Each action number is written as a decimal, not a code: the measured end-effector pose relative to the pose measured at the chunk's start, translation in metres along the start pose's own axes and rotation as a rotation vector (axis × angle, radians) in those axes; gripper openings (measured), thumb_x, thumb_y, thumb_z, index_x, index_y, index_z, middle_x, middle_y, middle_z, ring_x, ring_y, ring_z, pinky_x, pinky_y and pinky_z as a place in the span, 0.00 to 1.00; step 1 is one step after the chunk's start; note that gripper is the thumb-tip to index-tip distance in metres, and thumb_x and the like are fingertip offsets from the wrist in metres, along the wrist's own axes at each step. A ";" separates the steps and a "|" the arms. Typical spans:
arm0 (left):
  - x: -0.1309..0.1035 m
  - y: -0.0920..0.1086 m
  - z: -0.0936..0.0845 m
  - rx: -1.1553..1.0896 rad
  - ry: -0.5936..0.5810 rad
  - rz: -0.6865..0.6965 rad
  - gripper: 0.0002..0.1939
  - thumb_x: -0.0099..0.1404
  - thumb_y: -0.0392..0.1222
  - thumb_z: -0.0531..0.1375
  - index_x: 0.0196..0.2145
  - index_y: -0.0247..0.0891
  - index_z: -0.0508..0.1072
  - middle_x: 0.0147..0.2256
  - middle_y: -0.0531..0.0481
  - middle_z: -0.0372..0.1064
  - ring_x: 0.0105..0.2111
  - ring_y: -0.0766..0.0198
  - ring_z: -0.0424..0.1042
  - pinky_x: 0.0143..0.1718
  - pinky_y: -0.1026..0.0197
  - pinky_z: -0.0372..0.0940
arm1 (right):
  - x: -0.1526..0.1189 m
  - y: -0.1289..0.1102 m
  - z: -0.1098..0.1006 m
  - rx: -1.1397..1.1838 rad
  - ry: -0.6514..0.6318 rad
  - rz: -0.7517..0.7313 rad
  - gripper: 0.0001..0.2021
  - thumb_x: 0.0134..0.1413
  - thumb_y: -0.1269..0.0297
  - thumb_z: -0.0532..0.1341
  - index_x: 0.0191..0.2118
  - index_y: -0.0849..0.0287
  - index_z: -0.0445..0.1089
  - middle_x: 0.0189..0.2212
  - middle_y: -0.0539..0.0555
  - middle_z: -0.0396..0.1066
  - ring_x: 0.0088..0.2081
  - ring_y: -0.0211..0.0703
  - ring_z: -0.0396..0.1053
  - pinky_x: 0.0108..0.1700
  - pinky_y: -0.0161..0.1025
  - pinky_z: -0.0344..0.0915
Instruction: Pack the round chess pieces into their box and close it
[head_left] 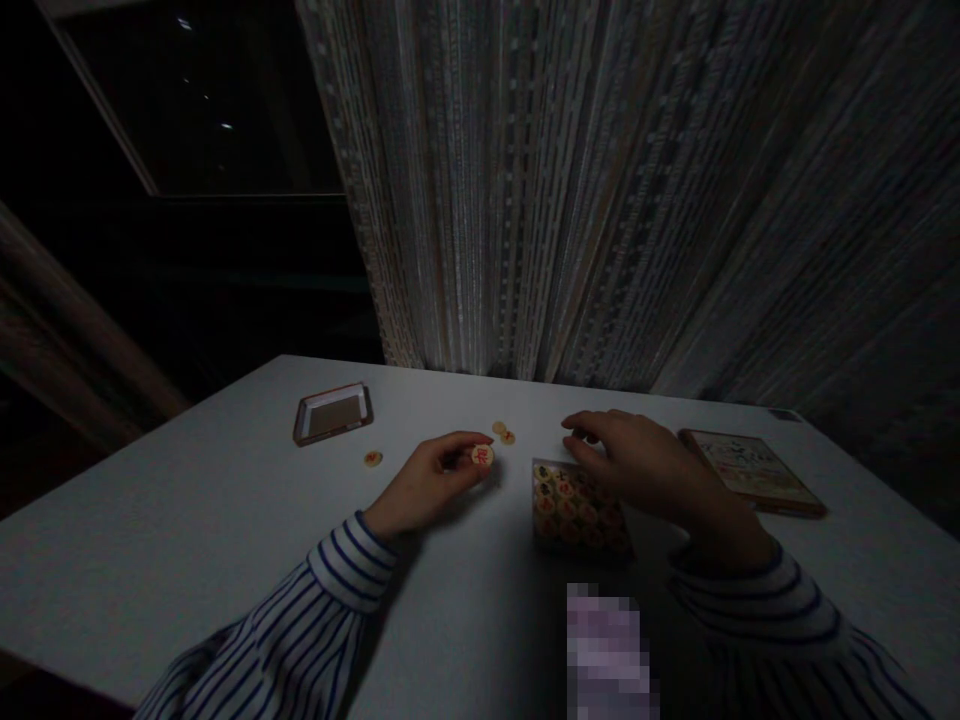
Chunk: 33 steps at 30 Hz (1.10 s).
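At the far left of the white table (442, 640) lies a shallow, brown-rimmed rectangular tray (331, 434). Just beside its near right corner, a cream round disc with a red mark (373, 458) lies flat. The left hand (427, 485) pinches a round pale disc with a red character (482, 456) between thumb and fingers, its marked face turned towards the wearer. Just beyond the fingertips, two small yellowish discs (508, 437) lie close together. Further right stands a clear-walled square-cornered box (534, 505) holding rows of red- and black-marked discs (568, 508); which of its sides is longer, I cannot tell. The pinched disc is left of this box, a short gap away, so the right hand (641, 460) is the nearer one to the box, reaching over its far right part. Its thumb and fingers are curled close; whether they grip anything, I cannot tell. The hands are apart. At the far right lies a flat brown-edged rectangular case with dark writing (754, 470)
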<state>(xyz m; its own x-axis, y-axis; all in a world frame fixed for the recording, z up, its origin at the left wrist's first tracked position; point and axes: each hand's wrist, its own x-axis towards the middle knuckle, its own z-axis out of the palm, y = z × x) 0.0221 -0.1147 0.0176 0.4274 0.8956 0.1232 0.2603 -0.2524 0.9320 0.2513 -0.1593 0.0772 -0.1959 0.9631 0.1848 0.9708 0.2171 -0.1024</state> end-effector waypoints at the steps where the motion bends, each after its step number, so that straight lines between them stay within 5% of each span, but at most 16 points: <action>1: 0.004 0.004 0.002 -0.007 -0.061 -0.008 0.20 0.55 0.46 0.60 0.44 0.33 0.72 0.33 0.48 0.71 0.32 0.65 0.68 0.38 0.61 0.63 | -0.001 0.000 -0.001 -0.003 0.000 0.006 0.18 0.58 0.61 0.50 0.48 0.61 0.70 0.43 0.60 0.74 0.45 0.51 0.70 0.46 0.46 0.63; 8: 0.026 0.028 0.012 -0.038 -0.272 -0.044 0.20 0.54 0.39 0.60 0.45 0.34 0.72 0.32 0.51 0.71 0.30 0.67 0.68 0.35 0.63 0.63 | -0.005 0.004 -0.007 -0.009 0.022 0.033 0.18 0.59 0.61 0.49 0.49 0.60 0.70 0.43 0.59 0.74 0.45 0.50 0.70 0.45 0.44 0.63; 17: 0.042 0.038 0.020 -0.150 -0.226 -0.134 0.21 0.50 0.33 0.61 0.44 0.34 0.73 0.30 0.51 0.73 0.32 0.65 0.72 0.41 0.59 0.64 | -0.005 0.007 -0.010 -0.012 0.049 0.064 0.17 0.59 0.59 0.50 0.48 0.57 0.70 0.42 0.56 0.74 0.44 0.50 0.70 0.42 0.43 0.62; 25: 0.062 0.043 0.027 0.015 -0.126 -0.015 0.18 0.54 0.38 0.60 0.44 0.31 0.73 0.27 0.50 0.71 0.27 0.66 0.70 0.34 0.62 0.65 | -0.005 0.012 -0.009 0.001 0.059 0.066 0.18 0.59 0.60 0.49 0.48 0.59 0.70 0.41 0.57 0.74 0.44 0.48 0.70 0.43 0.42 0.62; 33: 0.066 0.038 0.022 0.093 -0.187 0.046 0.16 0.57 0.42 0.59 0.40 0.30 0.73 0.28 0.48 0.71 0.27 0.66 0.70 0.31 0.62 0.65 | -0.003 0.013 -0.007 -0.017 0.038 0.100 0.17 0.59 0.59 0.50 0.48 0.58 0.70 0.41 0.57 0.74 0.43 0.48 0.70 0.43 0.42 0.63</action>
<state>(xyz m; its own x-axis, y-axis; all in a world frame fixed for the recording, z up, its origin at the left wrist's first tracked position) 0.0795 -0.0731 0.0537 0.5914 0.8011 0.0919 0.3118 -0.3323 0.8902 0.2653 -0.1605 0.0817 -0.0926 0.9731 0.2112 0.9875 0.1169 -0.1061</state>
